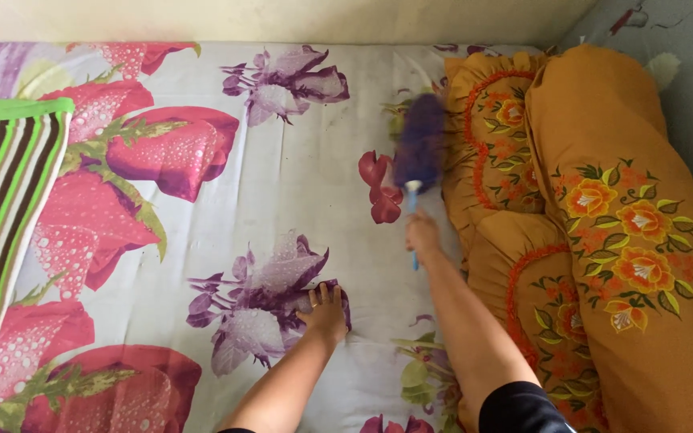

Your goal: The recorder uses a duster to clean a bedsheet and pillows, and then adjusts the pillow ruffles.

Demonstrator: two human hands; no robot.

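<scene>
The right hand (423,234) is clenched around the light-blue plastic handle of a purple fluffy duster (419,152), whose head is smeared by motion, so its exact shape is hard to tell; it looks like a soft oblong brush of violet fibres. The duster hovers over or brushes the white floral bedsheet printed with big red roses and purple blooms (306,172), just beside the mustard-orange frilled pillow with embroidered flowers (495,144). The left hand (324,311) lies flat and released, fingers spread, pressed on the sheet atop a purple printed flower. A matching mustard-orange bolster with orange and yellow embroidery (635,240) lies against the pillows. A folded striped blanket in brown, white and green (2,192) rests at the sheet's left edge.
</scene>
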